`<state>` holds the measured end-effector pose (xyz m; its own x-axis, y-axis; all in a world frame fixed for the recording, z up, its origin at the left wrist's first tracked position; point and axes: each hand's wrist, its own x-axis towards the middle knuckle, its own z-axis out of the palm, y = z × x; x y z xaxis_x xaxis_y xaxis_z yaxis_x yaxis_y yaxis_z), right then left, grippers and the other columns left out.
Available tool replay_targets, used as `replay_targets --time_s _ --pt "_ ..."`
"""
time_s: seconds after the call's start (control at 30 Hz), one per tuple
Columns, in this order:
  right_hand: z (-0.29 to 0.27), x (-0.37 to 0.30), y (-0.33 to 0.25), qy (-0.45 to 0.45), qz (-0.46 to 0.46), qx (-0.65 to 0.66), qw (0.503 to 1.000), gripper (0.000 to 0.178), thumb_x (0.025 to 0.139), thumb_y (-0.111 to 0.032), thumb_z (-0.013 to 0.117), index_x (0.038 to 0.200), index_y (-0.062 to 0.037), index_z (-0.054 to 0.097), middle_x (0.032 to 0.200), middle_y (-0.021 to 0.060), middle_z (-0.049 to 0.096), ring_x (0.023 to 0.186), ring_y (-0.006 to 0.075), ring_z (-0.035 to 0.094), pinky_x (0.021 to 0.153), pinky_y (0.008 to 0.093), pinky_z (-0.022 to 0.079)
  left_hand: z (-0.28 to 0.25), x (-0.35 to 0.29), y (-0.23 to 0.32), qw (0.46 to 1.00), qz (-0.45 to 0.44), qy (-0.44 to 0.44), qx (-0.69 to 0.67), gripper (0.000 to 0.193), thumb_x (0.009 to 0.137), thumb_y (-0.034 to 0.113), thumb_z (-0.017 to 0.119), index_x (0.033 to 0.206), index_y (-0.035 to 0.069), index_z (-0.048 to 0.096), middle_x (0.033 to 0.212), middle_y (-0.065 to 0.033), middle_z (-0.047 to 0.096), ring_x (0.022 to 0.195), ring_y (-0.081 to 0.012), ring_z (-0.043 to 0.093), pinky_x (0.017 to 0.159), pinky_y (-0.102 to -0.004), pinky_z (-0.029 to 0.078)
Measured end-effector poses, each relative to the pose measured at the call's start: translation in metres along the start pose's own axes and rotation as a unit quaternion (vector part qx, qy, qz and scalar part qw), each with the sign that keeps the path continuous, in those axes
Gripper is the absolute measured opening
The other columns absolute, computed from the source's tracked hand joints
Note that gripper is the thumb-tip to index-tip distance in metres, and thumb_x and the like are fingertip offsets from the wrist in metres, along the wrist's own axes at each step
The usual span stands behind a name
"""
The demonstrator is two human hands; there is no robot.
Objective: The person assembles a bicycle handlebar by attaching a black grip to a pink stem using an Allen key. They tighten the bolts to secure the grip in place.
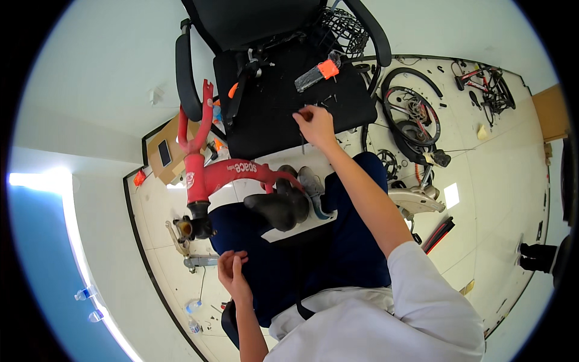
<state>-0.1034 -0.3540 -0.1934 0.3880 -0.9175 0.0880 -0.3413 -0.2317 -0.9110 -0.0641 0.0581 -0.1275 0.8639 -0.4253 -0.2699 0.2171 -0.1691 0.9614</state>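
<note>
My right hand [316, 125] is over the front part of a black chair seat [271, 114], fingers closed in a pinch around something small and dark. Its kind does not show. Close by on the seat lie several small bolts [326, 100] and a grey packet with an orange piece [313, 75]. By my left thigh, my left hand [234, 274] has its fingers curled in toward the thumb; whatever they hold, if anything, is hidden. A red bicycle frame [226, 175] stands at my left knee, its open black tube end toward me. A black saddle [271, 208] is between my legs.
Black brake or lever parts [247, 75] lie on the seat's left side, and a black wire basket [344, 30] at its back right. On the floor at right are a wheel [413, 114] and a red bike [482, 81]. A phone [164, 152] rests on cardboard at left.
</note>
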Motion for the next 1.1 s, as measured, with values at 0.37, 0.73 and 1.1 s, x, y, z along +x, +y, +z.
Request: replay_targets --time_s 0.37,0.73,1.1 --pt "0.033 0.055 0.009 -0.116 -0.171 -0.298 0.932 0.027 0.075 -0.014 0.077 0.097 -0.0008 0.068 0.092 0.0128 0.069 0.090 0.0300 0.069 0.081 0.0453 0.055 0.000 0.020 -0.002 0.998 -0.042 0.041 0.008 0.021 0.099 0.013 0.060 0.113 -0.003 0.057 0.088 -0.0135 0.069 0.081 -0.0204 0.069 0.070 -0.0280 0.057" --pt "0.033 0.063 -0.072 -0.012 -0.096 0.074 0.993 0.014 0.096 -0.009 0.054 0.105 0.0017 0.057 0.083 0.0152 0.068 0.077 0.0285 0.071 0.072 0.0399 0.056 0.008 0.023 0.004 0.997 -0.065 0.033 -0.036 0.021 0.099 0.016 0.061 0.112 -0.001 0.059 0.091 -0.0142 0.069 0.081 -0.0218 0.070 0.069 -0.0304 0.059" --pt "-0.005 -0.150 -0.154 -0.460 -0.179 0.005 0.870 0.016 0.090 -0.016 0.068 0.097 -0.0020 0.072 0.081 0.0176 0.070 0.074 0.0341 0.068 0.070 0.0398 0.052 0.006 0.038 0.053 0.995 0.012 0.006 -0.099 0.028 0.100 0.012 0.061 0.121 -0.005 0.057 0.100 -0.0140 0.069 0.088 -0.0212 0.069 0.078 -0.0322 0.057"
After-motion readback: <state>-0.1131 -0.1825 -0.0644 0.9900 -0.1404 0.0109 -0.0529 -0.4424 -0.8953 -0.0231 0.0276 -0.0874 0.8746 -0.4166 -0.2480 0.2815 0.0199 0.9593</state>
